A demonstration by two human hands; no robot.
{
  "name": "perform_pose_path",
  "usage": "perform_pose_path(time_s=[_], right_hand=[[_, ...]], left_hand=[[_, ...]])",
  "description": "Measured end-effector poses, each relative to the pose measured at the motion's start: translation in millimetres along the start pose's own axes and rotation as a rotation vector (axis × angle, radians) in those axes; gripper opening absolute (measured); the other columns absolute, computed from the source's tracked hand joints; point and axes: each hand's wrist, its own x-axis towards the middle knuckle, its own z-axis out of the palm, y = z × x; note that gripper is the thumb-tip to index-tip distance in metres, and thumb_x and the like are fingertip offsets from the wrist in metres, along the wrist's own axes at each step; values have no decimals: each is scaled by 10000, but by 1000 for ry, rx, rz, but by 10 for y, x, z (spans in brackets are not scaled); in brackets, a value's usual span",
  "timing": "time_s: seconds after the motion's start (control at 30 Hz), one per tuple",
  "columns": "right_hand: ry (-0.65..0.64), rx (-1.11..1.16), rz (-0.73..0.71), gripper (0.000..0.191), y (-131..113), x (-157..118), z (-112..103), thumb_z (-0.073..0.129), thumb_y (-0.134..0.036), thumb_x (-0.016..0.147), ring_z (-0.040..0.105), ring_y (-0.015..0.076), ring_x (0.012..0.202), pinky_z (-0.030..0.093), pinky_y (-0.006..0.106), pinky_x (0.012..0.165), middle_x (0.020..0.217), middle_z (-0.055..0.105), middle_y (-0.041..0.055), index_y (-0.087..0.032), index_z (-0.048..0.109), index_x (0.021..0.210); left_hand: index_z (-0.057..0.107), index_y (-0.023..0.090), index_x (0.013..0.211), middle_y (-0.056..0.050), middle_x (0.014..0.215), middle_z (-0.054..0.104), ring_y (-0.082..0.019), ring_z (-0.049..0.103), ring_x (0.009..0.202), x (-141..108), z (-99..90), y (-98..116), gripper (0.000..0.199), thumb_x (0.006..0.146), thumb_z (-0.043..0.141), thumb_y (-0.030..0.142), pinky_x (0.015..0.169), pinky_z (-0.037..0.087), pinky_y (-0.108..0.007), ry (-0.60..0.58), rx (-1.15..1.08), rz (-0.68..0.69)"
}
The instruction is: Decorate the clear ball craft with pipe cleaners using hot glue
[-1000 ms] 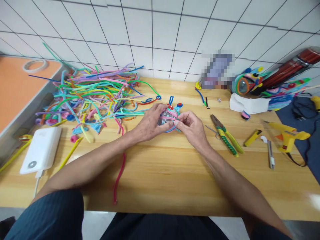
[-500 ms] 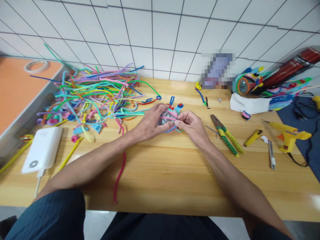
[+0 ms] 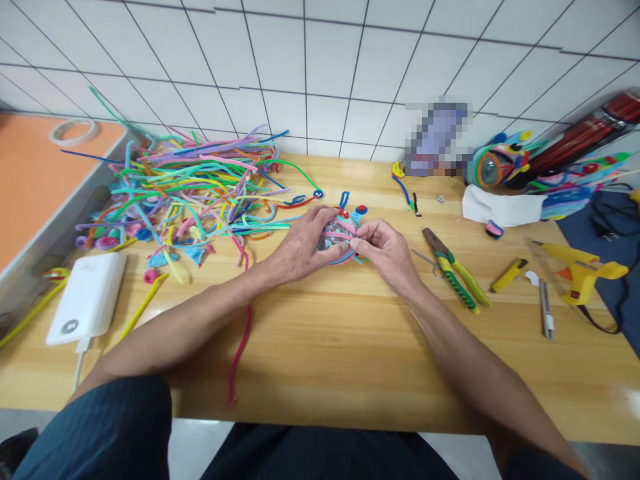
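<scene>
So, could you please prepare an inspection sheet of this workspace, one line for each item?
Surface: wooden tabletop, no damage seen; dark pink pipe cleaner lies near the front.
Job's things: round craft piece between both hands.
Clutter: heap of coloured pipe cleaners at left; pliers and glue gun at right.
Grip: left hand holds the craft piece; right hand pinches its edge.
Cables: white cable at power bank; black cord at glue gun.
Surroundings: white tiled wall behind.
</scene>
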Motion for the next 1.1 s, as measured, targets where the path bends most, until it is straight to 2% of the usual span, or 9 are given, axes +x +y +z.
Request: perform_pose_path(time_s=[0.13, 0.27, 0.4, 0.5, 0.6, 0.7, 0.77, 0.97, 1.1], right_hand=[[-30, 10, 14, 464, -28, -16, -25, 967, -520, 739, 615, 151, 765, 532, 310, 717, 859, 677, -23, -248, 660, 956], [2, -19, -9, 452, -1, -25, 1, 960, -493, 738, 586, 138, 739, 515, 305, 712, 826, 636, -43, -245, 649, 951], [27, -39, -35, 448, 57, -22, 3, 947, -507, 743, 587, 139, 728, 519, 307, 713, 800, 633, -50, -248, 645, 948], [33, -38, -29, 451, 78, -19, -34, 950, -519, 746, 592, 141, 715, 525, 301, 689, 785, 636, -52, -253, 647, 948], [56, -28, -12, 462, 91, -11, -84, 958, -535, 741, 614, 145, 719, 535, 293, 671, 800, 661, -41, -253, 655, 946], [91, -29, -21, 461, 114, 2, -122, 960, -550, 738, 645, 156, 736, 564, 298, 677, 821, 690, -28, -255, 671, 944], [116, -34, -32, 442, 138, 10, -134, 952, -542, 747, 656, 159, 743, 578, 301, 682, 831, 701, -23, -255, 681, 945], [180, -89, -98, 315, 191, -19, -108, 835, -501, 855, 672, 171, 740, 598, 334, 706, 861, 708, -15, -256, 674, 971], [314, -382, -362, 199, 83, -129, -68, 773, -389, 927, 671, 187, 803, 579, 357, 759, 903, 695, -4, -255, 677, 1038]], left_hand=[[534, 200, 1497, -178, 1507, 629, -344, 600, 1433, 7, -4, -10, 602, 1011, 656, 533, 1254, 488, -554, 3, -4, -6], [526, 195, 1523, -194, 1534, 607, -353, 586, 1447, 14, -15, -12, 640, 1021, 650, 573, 1255, 483, -574, -17, -23, -20], [473, 204, 1602, -210, 1616, 548, -388, 535, 1513, 15, -67, -16, 866, 920, 774, 644, 1285, 460, -597, -85, -92, 9], [376, 223, 1680, -217, 1717, 444, -419, 454, 1596, 19, -155, -52, 1055, 836, 872, 617, 1330, 402, -627, -150, -181, 28], [328, 244, 1703, -192, 1684, 476, -388, 518, 1551, 46, -271, -129, 1004, 889, 839, 537, 1267, 488, -586, -250, -324, 8], [386, 286, 1662, -149, 1620, 538, -357, 579, 1482, 95, -344, -222, 896, 907, 823, 489, 1111, 606, -498, -349, -439, -1], [423, 298, 1638, -141, 1640, 527, -367, 561, 1499, 121, -338, -265, 864, 901, 830, 490, 1093, 611, -484, -373, -488, 0], [447, 224, 1633, -193, 1685, 481, -394, 540, 1518, 97, -162, -229, 872, 906, 812, 539, 1212, 532, -561, -220, -469, -33], [472, 214, 1606, -186, 1662, 522, -374, 554, 1501, 80, -74, -193, 833, 922, 786, 572, 1241, 511, -558, -139, -429, 10]])
